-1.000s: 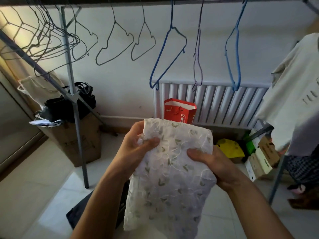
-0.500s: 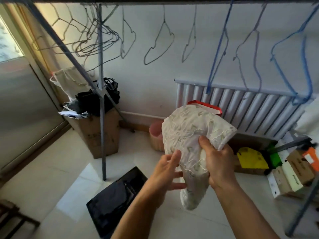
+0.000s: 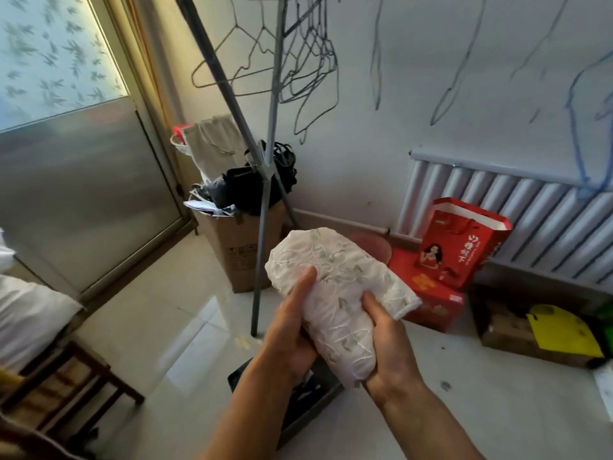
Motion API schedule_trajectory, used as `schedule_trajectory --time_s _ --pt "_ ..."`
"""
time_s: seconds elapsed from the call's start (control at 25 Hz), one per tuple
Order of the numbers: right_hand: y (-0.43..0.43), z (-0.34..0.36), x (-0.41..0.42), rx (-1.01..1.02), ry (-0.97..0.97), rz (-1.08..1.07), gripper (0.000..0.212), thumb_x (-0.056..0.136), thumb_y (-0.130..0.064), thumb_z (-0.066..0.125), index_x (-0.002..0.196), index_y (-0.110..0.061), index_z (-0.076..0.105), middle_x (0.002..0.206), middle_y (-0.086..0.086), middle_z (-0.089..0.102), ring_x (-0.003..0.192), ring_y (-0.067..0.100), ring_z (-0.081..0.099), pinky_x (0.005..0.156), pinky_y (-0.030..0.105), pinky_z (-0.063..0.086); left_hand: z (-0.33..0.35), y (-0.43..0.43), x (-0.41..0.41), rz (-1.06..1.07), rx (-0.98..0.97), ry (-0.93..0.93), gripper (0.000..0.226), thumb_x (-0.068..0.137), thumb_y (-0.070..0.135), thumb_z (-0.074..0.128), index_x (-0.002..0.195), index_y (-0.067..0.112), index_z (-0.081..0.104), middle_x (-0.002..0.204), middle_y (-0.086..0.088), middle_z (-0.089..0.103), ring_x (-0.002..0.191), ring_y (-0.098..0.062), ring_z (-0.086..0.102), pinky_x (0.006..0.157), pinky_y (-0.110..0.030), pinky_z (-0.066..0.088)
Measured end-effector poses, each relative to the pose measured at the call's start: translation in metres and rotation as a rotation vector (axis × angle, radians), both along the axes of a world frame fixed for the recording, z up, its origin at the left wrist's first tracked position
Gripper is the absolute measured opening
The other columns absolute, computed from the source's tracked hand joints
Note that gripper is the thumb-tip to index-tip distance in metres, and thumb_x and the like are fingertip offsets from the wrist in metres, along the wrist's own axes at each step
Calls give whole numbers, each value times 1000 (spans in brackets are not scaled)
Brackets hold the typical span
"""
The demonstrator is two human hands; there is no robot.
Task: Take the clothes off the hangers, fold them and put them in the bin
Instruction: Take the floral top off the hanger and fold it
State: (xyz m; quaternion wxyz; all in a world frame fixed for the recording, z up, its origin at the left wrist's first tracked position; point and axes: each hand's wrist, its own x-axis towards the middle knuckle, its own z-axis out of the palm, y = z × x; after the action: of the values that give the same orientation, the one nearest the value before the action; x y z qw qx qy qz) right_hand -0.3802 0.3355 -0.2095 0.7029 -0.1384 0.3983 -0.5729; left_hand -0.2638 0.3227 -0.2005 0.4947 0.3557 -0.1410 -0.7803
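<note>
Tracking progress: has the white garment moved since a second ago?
Yes. The white garment went left, from in front of the red bag toward the rack leg, above the black bin.

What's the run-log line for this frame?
phase: folding | left hand: grips white garment | right hand: grips it too | bin: dark, on floor below hands | placed: not yet

1. White garment (image 3: 338, 293), embroidered with green leaves, is folded into a compact bundle, up in mid-air.
2. Dark bin (image 3: 315, 403) sits on the floor just below it.
3. Wire hangers (image 3: 298, 71) hang bare overhead.
</note>
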Motion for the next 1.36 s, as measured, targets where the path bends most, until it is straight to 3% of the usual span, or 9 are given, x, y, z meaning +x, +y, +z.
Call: schedule_trajectory --time_s 0.2,0.32,0.48,0.56,0.68,0.88,1.08,1.24,1.36 --pt "-11 -18 59 34 183 66 28 91 -20 61 119 -15 62 107 14 73 96 34 70 86 53 55 -5 -12 72 125 -2 -220 56 69 31 74 120 12 64 113 -18 70 105 -37 67 90 -51 54" --pt "-23 -34 76 153 437 -18 50 81 -10 70 128 -10 52 117 12 65 102 30 65 89 49 54 -13 -19 114 191 -65 -325 47 71 26 71 117 16 64 106 -13 74 98 -33 70 86 -49 56" --pt "-59 -34 87 -84 797 179 58 87 -51 60 137 -26 42 131 -5 50 116 12 51 92 32 43 -34 -28 155 108 -76 -420 49 73 20 76 119 20 61 102 -9 75 95 -29 72 82 -44 58" --pt "-82 -47 97 -103 710 440 77 71 -78 57 128 -25 53 126 -1 63 111 18 63 94 40 51 -48 -33 161 56 -21 -336 52 73 18 79 121 17 61 108 -13 73 99 -32 70 84 -45 58" --pt "-105 -81 110 50 362 647 75 74 -72 59 122 -14 65 121 13 67 113 29 64 103 48 46 -79 -45 165 2 89 -130 57 68 24 75 121 5 67 121 -22 66 110 -37 65 94 -47 53" --pt "-144 -139 112 272 -139 830 84 78 -64 66 138 -8 51 144 21 47 134 38 43 117 51 23 -137 -80 165 30 192 36 46 79 31 60 114 1 71 123 -22 65 107 -35 66 90 -43 55" --pt "-192 -185 105 360 -49 800 65 87 -44 66 135 -2 53 139 26 50 130 42 47 112 55 33 -196 -121 164 91 282 94 49 86 35 61 122 1 66 130 -24 60 116 -38 61 104 -49 44" --pt "-225 -226 93 260 329 680 49 81 -24 66 122 4 59 111 28 67 96 41 68 71 47 59 -240 -136 156 60 378 -94 57 86 51 61 123 8 63 120 -21 67 111 -37 64 102 -51 46" --pt "-234 -272 86 226 464 682 50 77 -26 67 118 2 61 105 26 70 95 41 69 79 49 58 -284 -137 141 79 326 -260 51 80 35 76 123 13 60 112 -14 72 104 -32 69 93 -48 54"
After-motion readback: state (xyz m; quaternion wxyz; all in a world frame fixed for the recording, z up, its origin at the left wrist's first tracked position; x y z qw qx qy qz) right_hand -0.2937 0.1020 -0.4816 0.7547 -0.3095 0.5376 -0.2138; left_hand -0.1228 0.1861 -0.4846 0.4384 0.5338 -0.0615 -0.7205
